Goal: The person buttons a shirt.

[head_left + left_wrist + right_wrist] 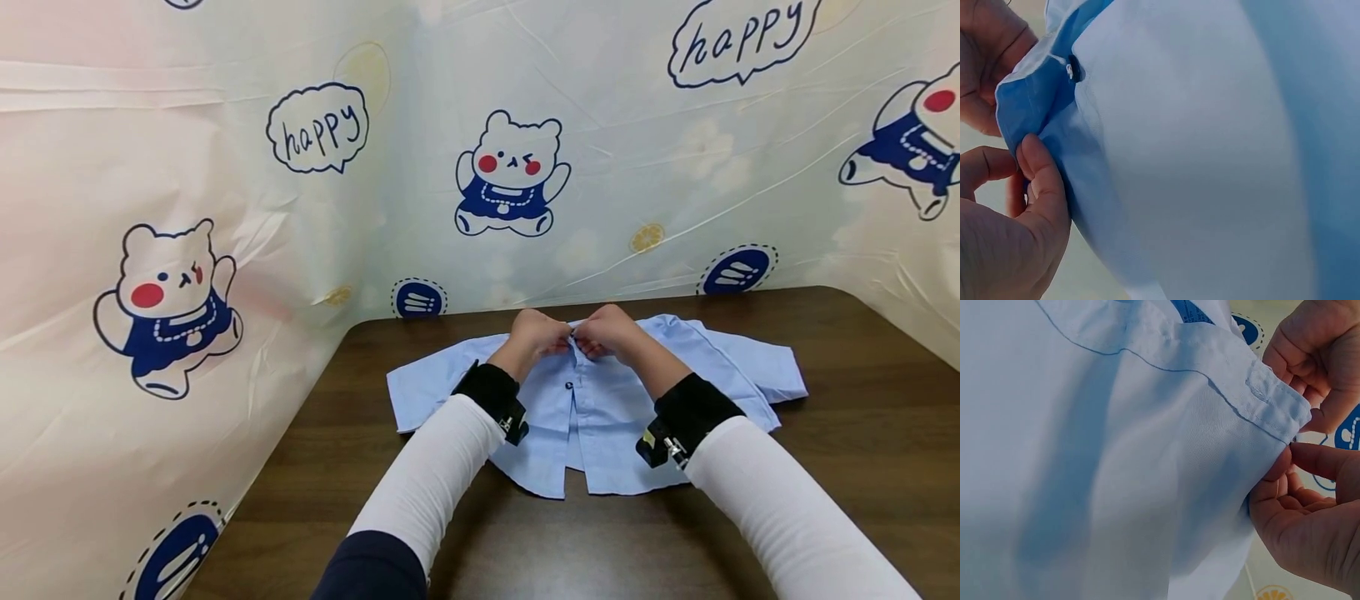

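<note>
A light blue short-sleeved shirt point(615, 425) lies spread on the table, its front hem towards me. At the top of the front opening, my left hand point(536, 333) and right hand point(611, 329) pinch the two edges close together. A dark button point(568, 386) shows lower on the front, and another button point(1072, 69) hangs by the fold in the left wrist view. There, the left hand point(1019, 228) grips the cloth between thumb and fingers. In the right wrist view, the right hand point(1310, 525) pinches the strip's edge below a buttonhole point(1259, 386); fingertips are partly hidden.
The brown wooden table point(847, 467) extends around the shirt. Behind and to the left hangs a pale curtain point(420, 183) printed with bears and the word "happy". Black wrist straps point(489, 390) carry small cameras close above the cloth.
</note>
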`<state>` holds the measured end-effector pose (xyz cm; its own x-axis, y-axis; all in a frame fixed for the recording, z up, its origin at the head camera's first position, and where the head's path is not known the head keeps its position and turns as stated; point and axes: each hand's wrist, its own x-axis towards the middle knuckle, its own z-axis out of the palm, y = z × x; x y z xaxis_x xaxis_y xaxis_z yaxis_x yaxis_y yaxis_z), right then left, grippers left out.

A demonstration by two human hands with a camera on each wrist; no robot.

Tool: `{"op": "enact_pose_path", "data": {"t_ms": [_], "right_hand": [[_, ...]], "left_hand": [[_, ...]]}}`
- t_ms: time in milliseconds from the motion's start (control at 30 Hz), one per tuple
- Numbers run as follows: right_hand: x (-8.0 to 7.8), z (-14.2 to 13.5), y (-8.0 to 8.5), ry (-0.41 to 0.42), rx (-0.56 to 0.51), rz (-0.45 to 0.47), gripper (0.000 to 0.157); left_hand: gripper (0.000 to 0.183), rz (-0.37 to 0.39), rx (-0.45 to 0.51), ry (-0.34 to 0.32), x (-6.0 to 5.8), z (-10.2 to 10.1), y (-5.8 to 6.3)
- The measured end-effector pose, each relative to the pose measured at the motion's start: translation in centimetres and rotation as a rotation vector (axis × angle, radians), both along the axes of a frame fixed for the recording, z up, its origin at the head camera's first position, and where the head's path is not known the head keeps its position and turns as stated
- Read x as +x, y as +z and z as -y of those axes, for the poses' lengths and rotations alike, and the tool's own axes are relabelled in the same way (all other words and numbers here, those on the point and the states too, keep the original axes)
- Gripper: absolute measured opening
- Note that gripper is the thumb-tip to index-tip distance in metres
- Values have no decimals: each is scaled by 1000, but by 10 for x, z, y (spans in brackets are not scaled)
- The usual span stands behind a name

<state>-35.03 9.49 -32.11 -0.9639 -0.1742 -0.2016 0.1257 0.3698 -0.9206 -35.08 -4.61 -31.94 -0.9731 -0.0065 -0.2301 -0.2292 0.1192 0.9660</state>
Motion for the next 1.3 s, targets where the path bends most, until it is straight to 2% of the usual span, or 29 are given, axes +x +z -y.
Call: {"op": "enact_pose_path", "data": {"t_ms": [167,267,367,433,500,667,700,800,900,1000,1067,1167,1300], "right_hand": [[0,-4,1,47,-71,66,15],[0,-4,1,68,-73,69,17],[1,-4,2,58,-62,52,19],[2,-3,2,40,-55,37,19],[4,-4,3,35,-17,8,19],[16,-7,7,85,152,-125,22],[19,-7,8,102,187,-150,23],[29,-5,9,157,323,-216,23],[38,-2,8,202,503,-262,29],[45,4,5,207,673,-313,40],[47,9,4,187,756,-330,44],[49,15,1,153,827,-304,41],[49,19,-3,155,858,-279,37]], "left_hand": [[6,-21,-139,13,-1,-4,2],[5,-25,-254,28,-4,-4,2],[6,-28,-310,33,-6,-4,1],[6,-33,-332,16,-6,-2,1],[6,-63,-436,-32,-2,1,2],[30,-184,-834,-234,11,11,7],[32,-194,-868,-271,14,12,8],[29,-194,-885,-364,21,15,9],[24,-184,-929,-447,26,15,8],[22,-200,-1003,-501,28,15,5],[19,-219,-1035,-514,30,14,3],[20,-241,-1062,-526,31,13,-1],[19,-238,-1047,-535,33,13,-6]]}}
